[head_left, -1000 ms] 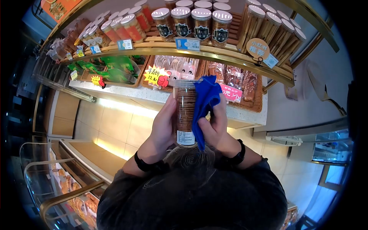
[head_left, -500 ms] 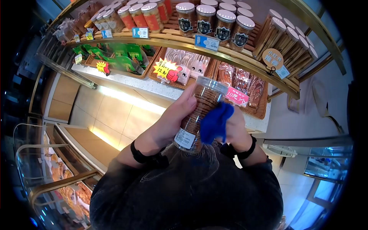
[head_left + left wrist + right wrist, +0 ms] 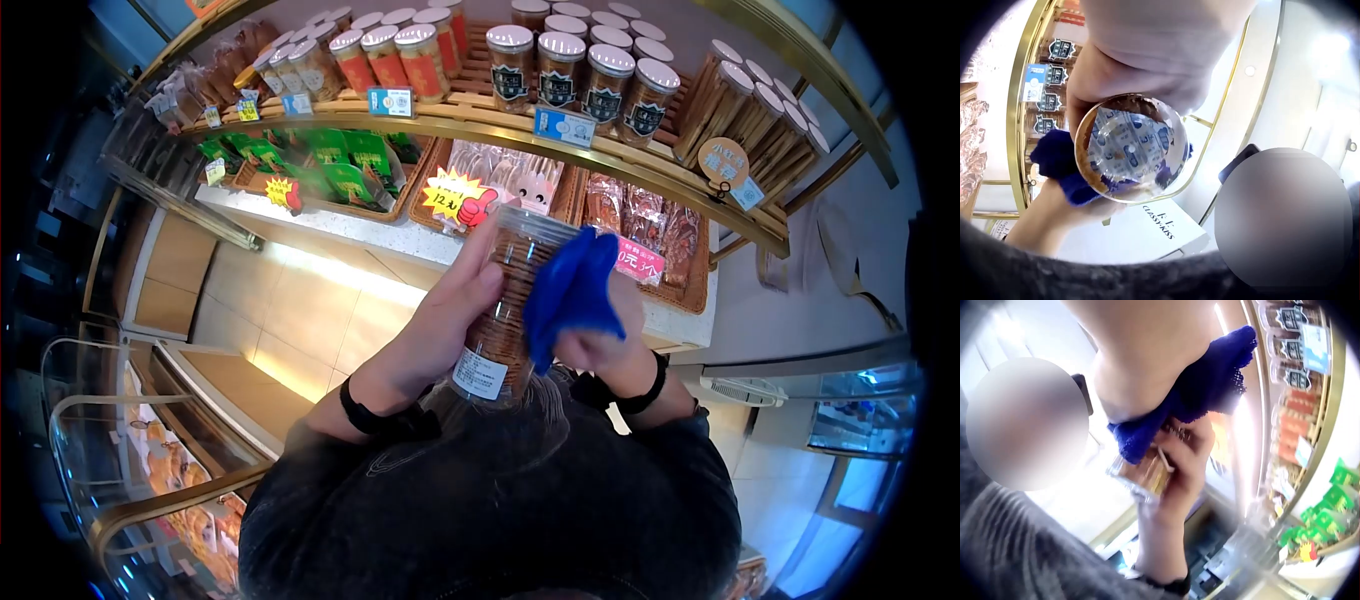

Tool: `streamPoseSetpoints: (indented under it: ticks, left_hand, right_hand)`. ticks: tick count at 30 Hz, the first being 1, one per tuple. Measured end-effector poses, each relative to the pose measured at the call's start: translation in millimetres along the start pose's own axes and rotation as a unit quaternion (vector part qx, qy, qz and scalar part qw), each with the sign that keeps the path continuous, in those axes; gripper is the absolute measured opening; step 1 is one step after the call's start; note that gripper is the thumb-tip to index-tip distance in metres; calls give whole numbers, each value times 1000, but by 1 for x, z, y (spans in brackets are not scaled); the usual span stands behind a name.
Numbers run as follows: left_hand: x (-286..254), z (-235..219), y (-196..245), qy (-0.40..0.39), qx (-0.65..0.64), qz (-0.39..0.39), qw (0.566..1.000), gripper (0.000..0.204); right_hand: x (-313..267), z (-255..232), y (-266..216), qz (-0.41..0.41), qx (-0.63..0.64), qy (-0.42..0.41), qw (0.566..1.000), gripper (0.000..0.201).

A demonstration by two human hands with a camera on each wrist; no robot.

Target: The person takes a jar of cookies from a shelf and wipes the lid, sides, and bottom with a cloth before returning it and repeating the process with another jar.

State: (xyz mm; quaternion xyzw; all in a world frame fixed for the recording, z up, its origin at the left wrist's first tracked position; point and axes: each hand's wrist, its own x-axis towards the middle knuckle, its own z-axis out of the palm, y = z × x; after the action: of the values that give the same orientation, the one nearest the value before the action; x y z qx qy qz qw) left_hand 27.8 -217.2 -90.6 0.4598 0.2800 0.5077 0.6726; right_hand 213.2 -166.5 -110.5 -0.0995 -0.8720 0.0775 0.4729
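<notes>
A clear cylindrical jar (image 3: 510, 300) of stacked brown biscuits leans slightly, lid end up and away, in front of the person's chest. The left hand (image 3: 462, 297) grips its left side, thumb along the wall. On the jar's right side lies a blue cloth (image 3: 575, 295), bunched in the right hand (image 3: 605, 335). In the left wrist view the jar's round base (image 3: 1130, 147) faces the camera, a printed packet showing through it. The right wrist view shows the cloth (image 3: 1191, 394) under the right hand (image 3: 1138, 387), with the left hand (image 3: 1188, 462) around the jar.
Beyond the hands, an upper shelf (image 3: 470, 112) carries rows of lidded jars. Below it, baskets (image 3: 420, 208) of packaged snacks stand on a white counter (image 3: 340, 222). A glass case (image 3: 150, 430) of baked goods is at lower left.
The jar has gone from upright to leaning, and its label end has shifted slightly left. The right hand and cloth have moved over the jar's right side, the cloth changing shape. The head view has shifted.
</notes>
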Motion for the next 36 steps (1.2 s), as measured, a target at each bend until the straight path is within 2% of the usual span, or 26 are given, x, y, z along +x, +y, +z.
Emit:
streamPoseSetpoints:
  ticks: [1,2,4,6,7,8,10,12,13,14,17,19,20,21,22,23,24,26,27,28,30,31,32,34,35,36]
  left_hand:
    - [1,-5,2,-7,-31,-3,999,73]
    - [2,-7,3,-15,-62,-5,998,73]
    - [1,1,4,-12,-61,-9,998,73]
    - [3,9,-3,-23,-38,21,999,72]
    - [2,14,-2,-47,-20,33,998,73]
    - [0,22,-1,-4,-19,-34,999,74]
    - [1,32,-11,26,-45,-16,999,68]
    - [5,35,-14,28,-64,6,998,63]
    - [9,35,-14,26,-78,33,996,59]
    - [13,29,-21,61,-96,26,993,50]
    - [20,36,-29,84,-145,18,986,44]
    - [24,41,-38,112,-202,10,973,37]
    - [24,44,-41,112,-205,14,972,37]
    - [24,47,-43,136,-213,28,967,36]
    - [24,49,-46,160,-220,42,961,35]
    - [24,50,-50,187,-192,94,959,37]
    - [24,49,-55,214,-163,145,952,39]
    - [25,45,-64,276,-72,188,940,59]
    - [28,53,-58,308,-22,235,921,61]
    - [29,53,-60,307,-18,236,922,61]
    - [32,49,-66,281,-16,298,912,62]
    - [33,52,-61,248,-26,321,914,64]
    - [36,50,-62,243,-23,318,916,64]
    - [43,39,-70,211,-38,330,919,66]
    - [46,33,-71,207,-35,292,933,66]
    - [46,24,-74,204,-33,292,934,66]
  right_hand:
    - [-9,13,-2,-87,39,36,995,22]
    - [-11,22,-11,-159,15,32,987,23]
    - [-16,23,-19,-164,39,25,985,26]
    - [-7,8,-7,-151,34,38,987,29]
    - [-8,-5,0,-103,-26,23,994,32]
    - [-5,-7,13,-84,-29,85,992,31]
    - [-6,-21,13,20,-91,92,991,28]
    - [-12,-13,7,-34,-29,117,992,28]
    - [-24,-9,0,-10,57,43,997,27]
    - [-31,-9,-9,-85,34,18,996,26]
    - [-44,-4,-10,-126,63,32,990,27]
    - [-50,-8,-5,-149,-14,66,987,33]
    - [-53,-8,-4,-152,-13,62,986,33]
    - [-58,-7,-6,-9,81,46,996,36]
    - [-62,-5,-8,134,171,29,976,39]
    - [-66,-3,-12,196,168,36,965,46]
    - [-59,-2,-13,195,168,35,966,46]
    - [-43,-2,-12,117,17,134,984,60]
    - [-45,-2,-12,163,21,96,982,75]
    - [-42,-1,-10,162,22,100,982,75]
    - [-33,3,-5,140,73,133,979,80]
    - [-28,4,-3,113,94,145,978,71]
    - [-29,6,-4,114,92,150,978,71]
    - [-29,11,-8,302,253,176,902,55]
    - [-25,5,-9,359,231,140,894,43]
    - [-28,2,-7,358,230,143,894,43]
